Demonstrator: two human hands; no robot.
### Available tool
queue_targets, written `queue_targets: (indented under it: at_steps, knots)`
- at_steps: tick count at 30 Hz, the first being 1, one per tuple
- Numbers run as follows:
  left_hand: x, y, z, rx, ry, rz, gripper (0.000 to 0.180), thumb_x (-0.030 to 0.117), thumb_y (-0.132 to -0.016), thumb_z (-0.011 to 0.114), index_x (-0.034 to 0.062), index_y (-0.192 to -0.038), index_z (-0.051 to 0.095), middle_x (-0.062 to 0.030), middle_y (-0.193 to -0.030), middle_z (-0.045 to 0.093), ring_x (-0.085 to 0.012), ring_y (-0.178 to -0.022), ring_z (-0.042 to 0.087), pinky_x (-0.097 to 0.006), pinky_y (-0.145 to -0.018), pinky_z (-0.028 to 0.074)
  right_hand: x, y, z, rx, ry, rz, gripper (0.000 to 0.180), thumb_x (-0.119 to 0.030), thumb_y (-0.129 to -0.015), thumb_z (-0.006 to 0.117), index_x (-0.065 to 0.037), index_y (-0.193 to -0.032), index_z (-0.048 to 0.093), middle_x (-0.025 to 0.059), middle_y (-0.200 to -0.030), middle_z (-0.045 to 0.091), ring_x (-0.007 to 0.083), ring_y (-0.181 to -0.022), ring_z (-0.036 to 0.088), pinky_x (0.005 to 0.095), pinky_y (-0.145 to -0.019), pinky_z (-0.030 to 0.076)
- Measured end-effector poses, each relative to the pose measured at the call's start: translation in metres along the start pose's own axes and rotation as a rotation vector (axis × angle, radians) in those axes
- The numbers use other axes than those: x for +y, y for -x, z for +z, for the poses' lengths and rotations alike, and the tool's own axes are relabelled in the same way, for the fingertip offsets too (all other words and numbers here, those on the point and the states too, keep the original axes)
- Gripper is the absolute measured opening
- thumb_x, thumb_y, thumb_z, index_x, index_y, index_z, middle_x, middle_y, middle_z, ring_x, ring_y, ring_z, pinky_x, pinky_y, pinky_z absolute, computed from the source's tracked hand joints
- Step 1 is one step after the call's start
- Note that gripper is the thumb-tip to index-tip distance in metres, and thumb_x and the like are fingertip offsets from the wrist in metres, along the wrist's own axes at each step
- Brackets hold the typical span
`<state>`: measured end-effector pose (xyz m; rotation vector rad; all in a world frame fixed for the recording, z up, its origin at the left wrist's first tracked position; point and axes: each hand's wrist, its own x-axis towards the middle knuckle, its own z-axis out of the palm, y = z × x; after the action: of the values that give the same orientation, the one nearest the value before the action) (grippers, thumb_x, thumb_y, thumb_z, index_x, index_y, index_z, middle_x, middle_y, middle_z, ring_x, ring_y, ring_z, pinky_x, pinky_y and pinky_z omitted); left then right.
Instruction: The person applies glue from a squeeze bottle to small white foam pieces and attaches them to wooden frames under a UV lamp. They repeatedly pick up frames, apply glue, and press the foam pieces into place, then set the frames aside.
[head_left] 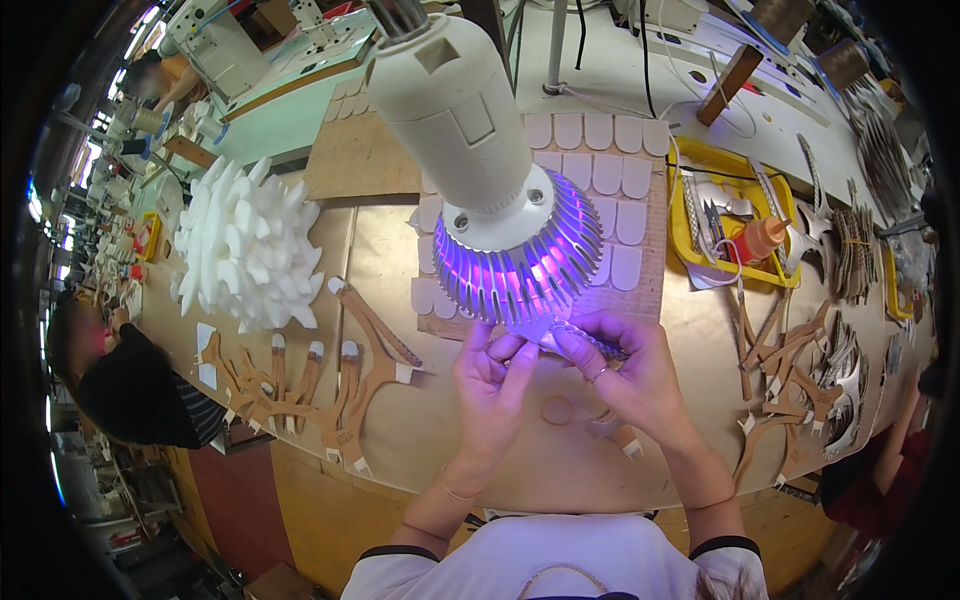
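Under a lit lamp with a purple glow point(515, 255), both my hands hold a small strap-like piece point(552, 332); its near part looks pale, its right end grey and patterned. My left hand point(490, 375) pinches the left end, thumb and fingertips pressed together. The right hand point(628, 372), with a ring on one finger, closes on the right end. Part of the piece is hidden by my fingers and the lamp's ribbed head. Close by on the table lie a thin tan ring point(556, 409) and a brown strap piece with a white toothed end point(624, 438).
Left stand a heap of white curved pieces point(250, 245) and several brown branching strap pieces point(375, 375). Behind the lamp lies a board with rows of pale rounded tabs point(625, 215). A yellow tray point(705, 270) holds scissors and an orange bottle. More straps lie right. Other people sit at both sides.
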<state>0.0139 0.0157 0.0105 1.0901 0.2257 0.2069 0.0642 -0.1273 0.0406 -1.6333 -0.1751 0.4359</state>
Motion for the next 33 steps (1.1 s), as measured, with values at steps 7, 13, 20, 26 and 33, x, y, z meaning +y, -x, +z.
queue_targets:
  at_steps: [7,13,20,26,33]
  knots:
    - [0.002,0.0,0.0,0.011,-0.073,0.027,0.045,-0.011,-0.085,0.052,-0.005,-0.128,0.04,-0.016,-0.114,0.062,-0.0186,-0.107,0.061,-0.029,-0.093,0.047,-0.001,0.001,-0.001,-0.005,0.006,0.016,0.02,-0.012,-0.088,0.064,0.006,-0.098,0.065,0.0065,-0.076,0.066,0.0076,-0.069,0.057,0.0246,-0.061,0.047]
    - [0.005,-0.001,0.001,-0.001,-0.052,0.028,0.053,-0.011,-0.083,0.054,-0.0045,-0.133,0.036,-0.0155,-0.115,0.061,-0.0187,-0.106,0.061,-0.028,-0.091,0.048,-0.002,0.001,-0.002,-0.018,0.025,0.046,0.021,-0.013,-0.088,0.064,0.005,-0.098,0.065,0.0065,-0.078,0.066,0.0075,-0.071,0.057,0.0248,-0.063,0.047]
    - [0.009,-0.002,0.001,-0.065,-0.098,0.07,0.053,-0.013,-0.085,0.052,-0.0024,-0.132,0.031,-0.0193,-0.114,0.061,-0.0189,-0.103,0.061,-0.027,-0.085,0.051,-0.003,0.0,-0.005,-0.046,-0.05,0.116,0.02,-0.013,-0.089,0.065,0.005,-0.098,0.065,0.0027,-0.079,0.065,0.0057,-0.071,0.054,0.0228,-0.063,0.045]
    - [0.011,-0.001,-0.002,-0.113,-0.088,0.041,0.052,-0.014,-0.084,0.051,-0.0019,-0.13,0.029,-0.0214,-0.115,0.06,-0.0192,-0.102,0.062,-0.026,-0.086,0.051,-0.005,-0.003,-0.008,-0.072,-0.077,0.121,0.017,-0.011,-0.089,0.064,0.004,-0.098,0.066,0.0011,-0.08,0.064,0.0046,-0.07,0.052,0.022,-0.062,0.044]
    - [0.014,-0.003,-0.007,-0.144,-0.116,0.007,0.053,-0.013,-0.085,0.053,-0.0037,-0.131,0.029,-0.0211,-0.116,0.059,-0.0213,-0.106,0.061,-0.028,-0.088,0.051,-0.001,0.0,-0.004,-0.048,-0.051,0.115,0.016,-0.009,-0.088,0.063,0.004,-0.096,0.066,0.0012,-0.079,0.063,0.0042,-0.069,0.052,0.0217,-0.061,0.043]
